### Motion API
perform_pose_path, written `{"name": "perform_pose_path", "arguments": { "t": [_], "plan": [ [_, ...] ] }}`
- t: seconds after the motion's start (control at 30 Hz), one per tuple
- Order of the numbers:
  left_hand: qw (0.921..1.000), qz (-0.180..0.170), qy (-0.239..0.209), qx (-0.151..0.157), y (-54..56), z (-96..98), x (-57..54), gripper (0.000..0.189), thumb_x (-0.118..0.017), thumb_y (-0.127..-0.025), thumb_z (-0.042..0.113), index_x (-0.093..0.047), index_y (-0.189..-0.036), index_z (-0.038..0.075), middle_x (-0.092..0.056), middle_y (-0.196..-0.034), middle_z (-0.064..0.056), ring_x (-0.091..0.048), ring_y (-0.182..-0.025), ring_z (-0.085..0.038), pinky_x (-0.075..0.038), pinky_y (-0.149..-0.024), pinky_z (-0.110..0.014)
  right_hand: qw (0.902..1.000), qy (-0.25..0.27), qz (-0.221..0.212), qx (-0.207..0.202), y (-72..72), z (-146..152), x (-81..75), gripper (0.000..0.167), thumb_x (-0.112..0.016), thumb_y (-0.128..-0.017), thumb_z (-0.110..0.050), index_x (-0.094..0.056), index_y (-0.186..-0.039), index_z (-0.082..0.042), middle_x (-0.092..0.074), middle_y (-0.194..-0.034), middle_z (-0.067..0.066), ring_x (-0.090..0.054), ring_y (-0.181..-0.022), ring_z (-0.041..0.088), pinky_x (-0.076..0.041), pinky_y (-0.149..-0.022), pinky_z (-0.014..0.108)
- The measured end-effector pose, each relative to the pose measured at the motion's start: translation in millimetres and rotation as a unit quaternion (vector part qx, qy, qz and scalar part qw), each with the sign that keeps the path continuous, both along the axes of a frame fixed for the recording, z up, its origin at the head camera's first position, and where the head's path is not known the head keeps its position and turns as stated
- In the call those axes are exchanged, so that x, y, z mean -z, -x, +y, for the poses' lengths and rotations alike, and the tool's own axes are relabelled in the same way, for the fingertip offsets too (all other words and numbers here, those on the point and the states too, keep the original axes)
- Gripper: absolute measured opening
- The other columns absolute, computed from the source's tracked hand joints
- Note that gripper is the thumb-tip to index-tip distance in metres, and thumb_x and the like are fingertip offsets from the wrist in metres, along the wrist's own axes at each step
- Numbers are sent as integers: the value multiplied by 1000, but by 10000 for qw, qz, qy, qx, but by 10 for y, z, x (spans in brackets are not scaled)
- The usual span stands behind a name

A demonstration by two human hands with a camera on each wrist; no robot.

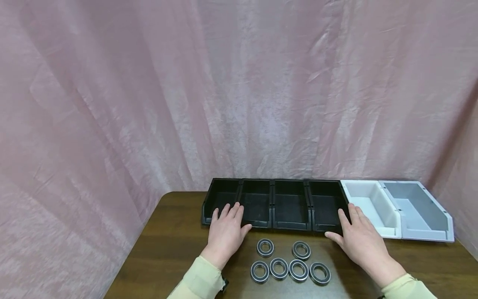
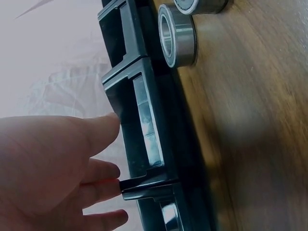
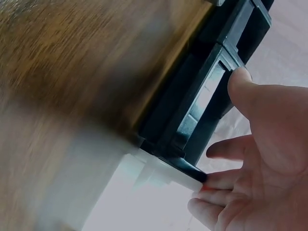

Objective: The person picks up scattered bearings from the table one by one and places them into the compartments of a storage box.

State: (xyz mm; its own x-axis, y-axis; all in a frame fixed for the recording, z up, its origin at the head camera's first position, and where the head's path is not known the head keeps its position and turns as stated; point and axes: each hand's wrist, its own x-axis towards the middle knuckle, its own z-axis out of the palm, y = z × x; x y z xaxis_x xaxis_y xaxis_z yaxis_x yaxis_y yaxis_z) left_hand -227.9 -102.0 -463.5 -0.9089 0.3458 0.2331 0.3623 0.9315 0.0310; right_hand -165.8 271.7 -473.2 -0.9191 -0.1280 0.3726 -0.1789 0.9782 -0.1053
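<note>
My left hand (image 1: 226, 232) spreads flat, fingers straight, over the front of the leftmost black bin (image 1: 224, 189) and its neighbour (image 1: 255, 195). In the left wrist view its fingertips are right at the bins' front rims, the thumb apart from the fingers. My right hand (image 1: 362, 243), also spread, reaches over the front corner where the fourth black bin (image 1: 325, 195) meets the white bin (image 1: 367, 195). Its thumb lies at the black bin's front rim in the right wrist view. Neither hand holds anything. Between the wrists, several metal ball bearings (image 1: 279, 276) lie flat on the table.
The third black bin (image 1: 290, 199) stands between the hands. A grey bin (image 1: 410, 195) ends the row at the right. Bins stand side by side along the back of the brown wooden table (image 1: 160, 249). Pink curtains (image 1: 261, 91) hang behind it and at the sides.
</note>
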Motion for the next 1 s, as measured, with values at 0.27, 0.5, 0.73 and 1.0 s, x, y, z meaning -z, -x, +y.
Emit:
{"name": "perform_pose_path", "arguments": {
  "t": [0.27,0.5,0.73,1.0],
  "plan": [
    [9998,182,-46,-60,-29,-88,-11,61,-74,-105,48,-67,-151,8,-62,-158,-12,-55,-149,-39,-38,-123,-68,9999,41,-76,-82,-11,-85,-21,85,-85,-94,-47,-59,-143,17,-48,-151,48,-49,-142,63,-43,-119,65],
    [9996,249,-56,-134,-18,-172,6,61,-75,-105,48,-67,-150,7,-62,-158,-12,-56,-147,-39,-38,-123,-69,9998,-6,-141,-154,2,-152,-57,88,-86,-93,-48,-58,-144,18,-50,-151,46,-50,-142,61,-44,-119,64],
    [9995,211,-117,-225,-31,-251,-4,61,-76,-104,46,-67,-150,6,-62,-158,-13,-56,-147,-40,-38,-122,-70,9994,-108,-158,-304,33,-216,-96,88,-87,-92,-48,-59,-142,19,-52,-150,46,-53,-140,60,-45,-119,62],
    [9991,123,-216,-352,-43,-331,-3,62,-78,-104,44,-66,-151,6,-61,-159,-15,-55,-148,-41,-36,-123,-71,9984,-138,-141,-533,60,-264,-108,89,-88,-90,-49,-61,-140,19,-53,-149,46,-54,-139,60,-47,-117,62]
  ]
}}
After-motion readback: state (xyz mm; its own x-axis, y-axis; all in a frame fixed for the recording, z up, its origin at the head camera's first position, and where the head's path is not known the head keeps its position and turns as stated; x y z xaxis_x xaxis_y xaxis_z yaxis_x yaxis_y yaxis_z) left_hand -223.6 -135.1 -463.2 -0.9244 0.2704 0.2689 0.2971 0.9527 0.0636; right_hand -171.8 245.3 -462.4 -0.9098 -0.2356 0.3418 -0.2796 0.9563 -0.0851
